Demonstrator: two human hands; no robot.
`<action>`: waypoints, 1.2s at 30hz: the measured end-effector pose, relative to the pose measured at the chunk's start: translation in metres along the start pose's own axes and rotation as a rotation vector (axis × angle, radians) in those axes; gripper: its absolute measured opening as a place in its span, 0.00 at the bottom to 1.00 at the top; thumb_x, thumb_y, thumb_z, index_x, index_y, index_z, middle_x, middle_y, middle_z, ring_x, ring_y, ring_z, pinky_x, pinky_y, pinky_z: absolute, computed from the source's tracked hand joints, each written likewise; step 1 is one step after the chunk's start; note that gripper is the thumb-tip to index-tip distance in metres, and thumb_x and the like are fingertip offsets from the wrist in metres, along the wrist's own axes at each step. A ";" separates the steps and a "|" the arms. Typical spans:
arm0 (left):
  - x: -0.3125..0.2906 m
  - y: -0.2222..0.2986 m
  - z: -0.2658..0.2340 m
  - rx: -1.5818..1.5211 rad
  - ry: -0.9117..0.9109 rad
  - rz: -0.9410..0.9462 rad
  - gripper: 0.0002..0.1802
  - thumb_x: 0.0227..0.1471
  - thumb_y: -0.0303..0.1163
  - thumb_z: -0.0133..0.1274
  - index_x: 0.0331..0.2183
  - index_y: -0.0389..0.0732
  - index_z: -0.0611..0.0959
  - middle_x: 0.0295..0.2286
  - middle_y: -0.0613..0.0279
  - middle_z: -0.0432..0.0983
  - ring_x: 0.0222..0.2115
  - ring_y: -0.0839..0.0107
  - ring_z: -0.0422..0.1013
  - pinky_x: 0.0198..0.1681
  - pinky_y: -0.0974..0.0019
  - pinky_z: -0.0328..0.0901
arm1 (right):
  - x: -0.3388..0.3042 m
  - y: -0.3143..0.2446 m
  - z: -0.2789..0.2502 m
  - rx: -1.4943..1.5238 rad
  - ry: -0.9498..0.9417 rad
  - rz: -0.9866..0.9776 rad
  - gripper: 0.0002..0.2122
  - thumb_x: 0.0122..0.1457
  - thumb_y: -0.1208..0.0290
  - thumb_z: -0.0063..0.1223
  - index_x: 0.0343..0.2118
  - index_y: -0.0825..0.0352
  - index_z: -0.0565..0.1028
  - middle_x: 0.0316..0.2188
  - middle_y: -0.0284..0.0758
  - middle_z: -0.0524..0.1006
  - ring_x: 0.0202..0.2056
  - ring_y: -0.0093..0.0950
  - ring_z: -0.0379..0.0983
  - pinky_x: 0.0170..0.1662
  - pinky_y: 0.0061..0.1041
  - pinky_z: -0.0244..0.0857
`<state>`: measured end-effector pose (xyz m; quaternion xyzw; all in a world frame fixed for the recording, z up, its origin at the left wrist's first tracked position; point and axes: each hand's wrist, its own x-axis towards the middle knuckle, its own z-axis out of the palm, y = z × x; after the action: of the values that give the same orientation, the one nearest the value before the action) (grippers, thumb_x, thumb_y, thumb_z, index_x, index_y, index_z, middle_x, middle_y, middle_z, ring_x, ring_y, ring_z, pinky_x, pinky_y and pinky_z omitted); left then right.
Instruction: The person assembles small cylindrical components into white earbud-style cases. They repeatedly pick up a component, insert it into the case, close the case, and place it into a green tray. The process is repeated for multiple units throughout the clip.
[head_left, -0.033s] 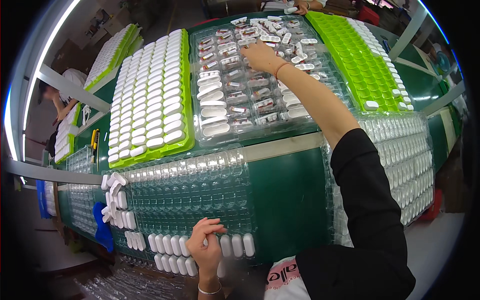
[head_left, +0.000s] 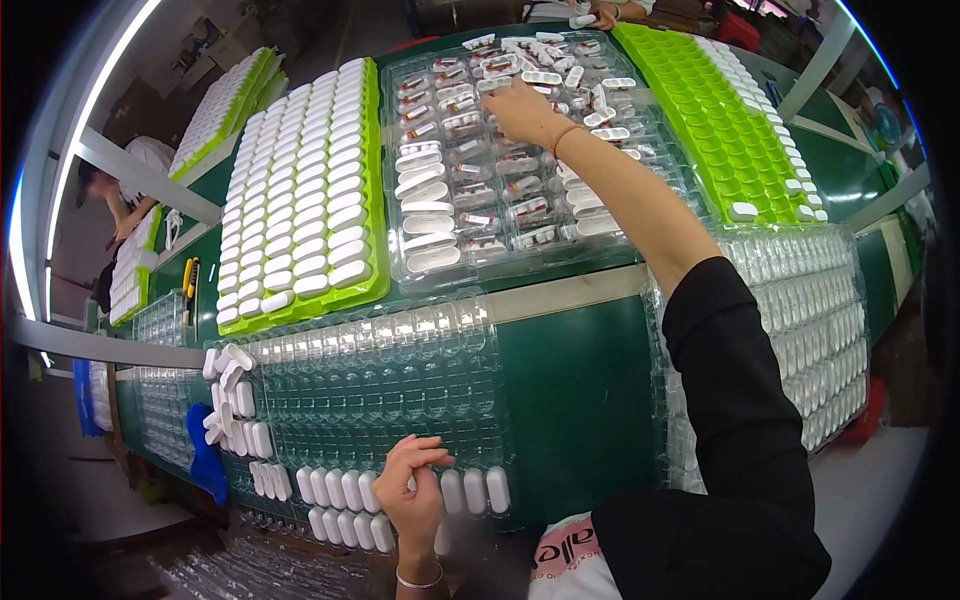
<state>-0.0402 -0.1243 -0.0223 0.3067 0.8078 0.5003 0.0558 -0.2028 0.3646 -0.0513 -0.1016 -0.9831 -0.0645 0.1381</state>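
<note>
My right hand reaches over a clear plastic tray at the far middle. Its bent fingers are down at a cell, and whatever they grip is hidden. Beside the fingertips lies a white three-hole insert. Cells around it hold small parts with red and dark pieces, and open white oval shells. My left hand hovers over the near clear tray, fingers loosely bent and apart, with nothing visible in them. Under and beside it stand rows of white oval cases.
A green tray full of white oval cases lies left of centre. Another green tray, partly filled, is at the right. Loose white shells pile up at the near left beside a blue object. Stacked clear trays stand at the right.
</note>
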 end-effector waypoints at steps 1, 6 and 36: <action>0.000 0.000 0.000 -0.004 0.001 0.005 0.14 0.50 0.11 0.42 0.27 0.36 0.81 0.21 0.59 0.81 0.29 0.70 0.77 0.53 0.52 0.63 | -0.001 0.004 -0.001 0.000 0.051 -0.056 0.19 0.45 0.72 0.64 0.42 0.61 0.75 0.41 0.40 0.76 0.46 0.43 0.70 0.49 0.40 0.66; 0.002 0.001 0.000 -0.008 0.021 0.004 0.14 0.51 0.11 0.42 0.27 0.36 0.81 0.20 0.60 0.80 0.33 0.69 0.77 0.53 0.53 0.63 | -0.001 0.006 0.001 0.088 0.060 -0.064 0.18 0.45 0.74 0.65 0.41 0.64 0.74 0.39 0.41 0.76 0.44 0.41 0.70 0.48 0.39 0.65; 0.058 0.057 0.046 -0.866 -0.213 -0.015 0.17 0.57 0.18 0.50 0.47 0.33 0.67 0.44 0.49 0.73 0.44 0.68 0.73 0.46 0.67 0.70 | -0.243 -0.147 -0.183 1.259 0.080 -0.236 0.20 0.51 0.73 0.62 0.48 0.67 0.71 0.30 0.37 0.75 0.33 0.28 0.74 0.35 0.25 0.68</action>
<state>-0.0437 -0.0387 0.0153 0.2991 0.5155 0.7578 0.2655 0.0413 0.1491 0.0397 0.1104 -0.8313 0.5066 0.2001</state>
